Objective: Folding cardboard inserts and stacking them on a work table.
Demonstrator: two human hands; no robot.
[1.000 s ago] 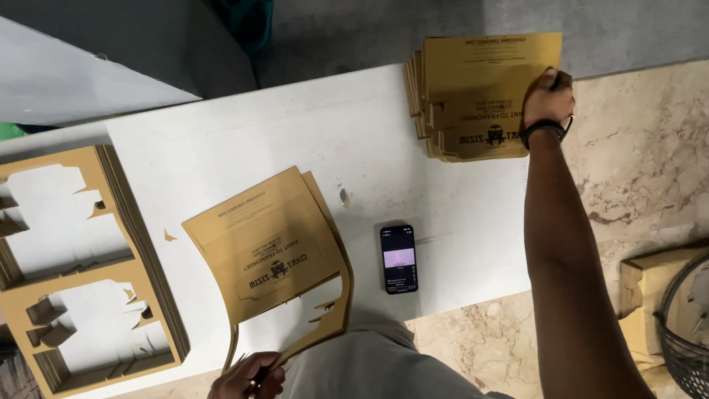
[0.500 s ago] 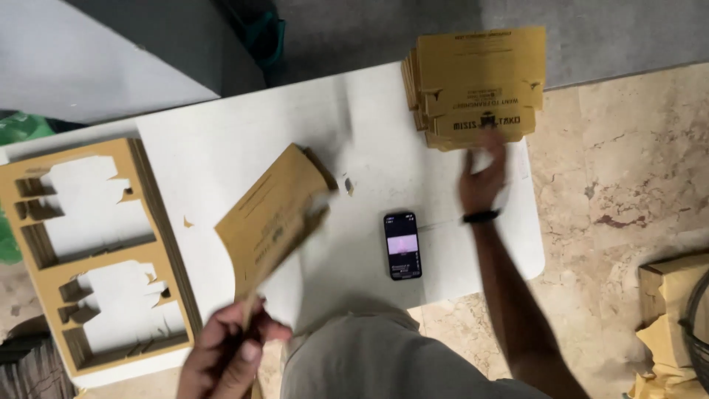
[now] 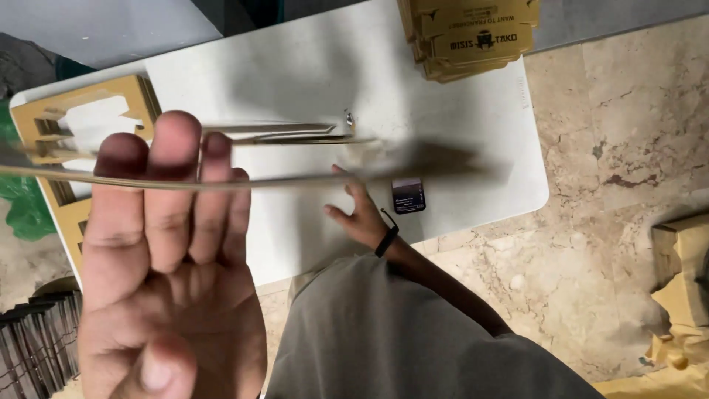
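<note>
My left hand (image 3: 170,295) fills the near left of the view, palm toward the camera and fingers up. It holds a brown cardboard sheet (image 3: 310,179) that shows edge-on as a thin blurred line across the fingers. A second thin edge (image 3: 281,133) of the sheet lies just above it. My right hand (image 3: 360,218), with a black wristband (image 3: 386,240), hovers below the sheet over the white table (image 3: 295,74). Its fingers are spread and hold nothing. A dark phone (image 3: 408,196) lies on the table just right of that hand.
A stack of flat brown printed cartons (image 3: 473,41) sits at the table's far right. Cut-out cardboard frames (image 3: 44,118) lie at the left end. A green bag (image 3: 22,207), a dark stack (image 3: 37,332) and cardboard scraps (image 3: 679,266) rest on the marble floor.
My left hand has lifted the sheet up close to the camera and turned it edge-on. My right hand has drawn back from the carton stack to the table beside the phone.
</note>
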